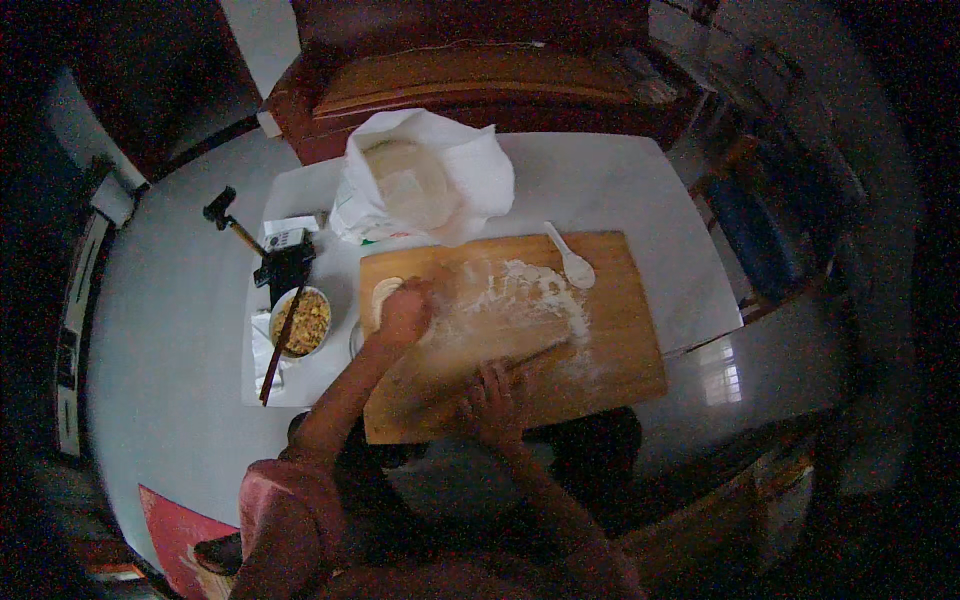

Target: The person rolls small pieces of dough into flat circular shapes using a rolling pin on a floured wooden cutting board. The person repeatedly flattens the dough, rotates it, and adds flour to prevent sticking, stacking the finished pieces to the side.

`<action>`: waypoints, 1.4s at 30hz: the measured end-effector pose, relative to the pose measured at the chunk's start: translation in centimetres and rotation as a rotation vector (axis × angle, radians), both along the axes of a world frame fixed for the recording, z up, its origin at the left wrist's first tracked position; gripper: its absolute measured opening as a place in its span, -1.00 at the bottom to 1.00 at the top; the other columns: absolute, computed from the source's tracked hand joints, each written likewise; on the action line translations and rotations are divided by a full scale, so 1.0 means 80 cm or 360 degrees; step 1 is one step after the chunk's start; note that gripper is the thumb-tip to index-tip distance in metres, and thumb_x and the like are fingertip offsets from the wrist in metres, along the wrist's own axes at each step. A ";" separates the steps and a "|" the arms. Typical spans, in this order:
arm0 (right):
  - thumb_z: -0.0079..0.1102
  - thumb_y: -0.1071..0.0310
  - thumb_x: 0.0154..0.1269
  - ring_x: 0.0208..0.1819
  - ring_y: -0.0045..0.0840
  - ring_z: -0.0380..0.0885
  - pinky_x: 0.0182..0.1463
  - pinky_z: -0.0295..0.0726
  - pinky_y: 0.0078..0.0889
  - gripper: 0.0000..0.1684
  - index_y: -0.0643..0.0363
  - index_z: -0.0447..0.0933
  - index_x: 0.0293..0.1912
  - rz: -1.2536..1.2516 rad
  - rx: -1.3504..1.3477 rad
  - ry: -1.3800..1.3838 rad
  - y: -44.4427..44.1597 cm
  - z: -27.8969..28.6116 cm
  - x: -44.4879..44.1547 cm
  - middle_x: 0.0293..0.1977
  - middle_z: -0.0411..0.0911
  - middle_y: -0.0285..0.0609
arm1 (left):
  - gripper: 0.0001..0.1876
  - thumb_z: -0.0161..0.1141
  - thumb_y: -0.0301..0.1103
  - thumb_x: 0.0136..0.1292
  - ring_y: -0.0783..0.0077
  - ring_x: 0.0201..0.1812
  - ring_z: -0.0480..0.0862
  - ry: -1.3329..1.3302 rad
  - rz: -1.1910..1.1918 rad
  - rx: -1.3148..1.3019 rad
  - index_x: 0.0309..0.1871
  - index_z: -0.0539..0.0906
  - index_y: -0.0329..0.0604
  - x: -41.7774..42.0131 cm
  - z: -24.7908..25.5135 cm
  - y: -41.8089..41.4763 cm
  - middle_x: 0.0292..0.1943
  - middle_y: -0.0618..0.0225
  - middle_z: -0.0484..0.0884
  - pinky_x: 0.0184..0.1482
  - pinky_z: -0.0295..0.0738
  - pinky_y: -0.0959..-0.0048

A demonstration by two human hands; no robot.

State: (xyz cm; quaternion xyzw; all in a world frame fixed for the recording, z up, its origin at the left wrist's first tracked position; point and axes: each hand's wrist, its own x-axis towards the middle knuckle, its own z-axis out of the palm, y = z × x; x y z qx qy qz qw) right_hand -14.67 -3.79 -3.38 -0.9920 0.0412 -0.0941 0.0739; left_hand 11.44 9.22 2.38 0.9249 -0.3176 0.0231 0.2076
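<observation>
My left hand [406,309] is at the left part of a wooden board [615,360], beside a pale piece of dough [383,298]; whether its fingers grip the dough is unclear. My right hand [491,397] lies near the board's front edge, its fingers at the end of a blurred, pale, elongated form [517,341], perhaps a rolling pin or dough. White flour [544,281] is scattered over the board. A white spoon [577,268] rests at the board's upper right.
Left of the board stands a bowl of chopped food [307,322] with chopsticks [275,364] across it. Behind the bowl are a black phone stand [281,266] and a small white device [285,238]. An open white bag [480,169] stands behind the board on the white table [585,172].
</observation>
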 end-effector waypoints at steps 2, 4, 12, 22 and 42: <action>0.19 -0.10 0.44 0.54 -0.14 0.25 0.53 -0.15 0.73 -0.50 0.09 0.67 0.09 0.0017 0.0023 -0.0030 -0.002 -0.030 -0.004 0.42 0.44 -0.04 | -0.73 0.25 -0.36 0.30 -0.11 0.06 0.70 -0.0042 -0.0224 0.0032 0.01 0.66 -0.27 -0.007 -0.011 -0.049 -0.06 0.00 0.71 0.11 0.65 0.02; 0.20 -0.08 0.43 0.51 -0.12 0.29 0.52 -0.11 0.74 -0.52 0.08 0.67 0.07 -0.0040 0.0000 -0.0305 -0.022 -0.065 -0.029 0.39 0.47 -0.04 | -0.73 0.25 -0.36 0.28 -0.07 0.09 0.70 -0.0139 -0.0571 -0.0002 0.01 0.67 -0.24 -0.043 0.022 -0.134 -0.05 0.02 0.72 0.16 0.63 0.04; 0.26 0.01 0.39 0.43 -0.07 0.38 0.51 -0.03 0.70 -0.58 0.09 0.68 0.05 0.0045 0.0228 -0.0367 -0.007 0.036 -0.015 0.32 0.53 -0.04 | -0.60 0.25 -0.26 0.33 0.06 0.36 0.56 -0.0400 -0.0816 -0.0096 0.22 0.66 -0.10 -0.019 -0.054 -0.288 0.23 0.16 0.68 0.44 0.41 0.01; 0.29 0.06 0.38 0.40 -0.04 0.43 0.50 0.02 0.70 -0.59 0.11 0.68 0.05 0.0000 0.0398 -0.0378 -0.008 0.080 -0.006 0.24 0.60 -0.02 | -0.34 0.37 -0.36 0.19 0.16 0.51 0.46 -0.0274 -0.0785 0.0030 0.43 0.56 0.03 -0.042 -0.056 -0.210 0.47 0.27 0.54 0.51 0.42 0.13; 0.18 0.01 0.47 0.44 -0.03 0.39 0.53 -0.08 0.73 -0.59 0.13 0.66 0.03 0.0067 0.0232 -0.0471 -0.011 0.074 -0.005 0.22 0.58 0.05 | -0.67 0.34 -0.34 0.28 -0.09 0.10 0.66 -0.0101 -0.0410 -0.0559 0.11 0.71 -0.13 -0.099 -0.010 -0.073 0.03 0.09 0.70 0.08 0.66 0.03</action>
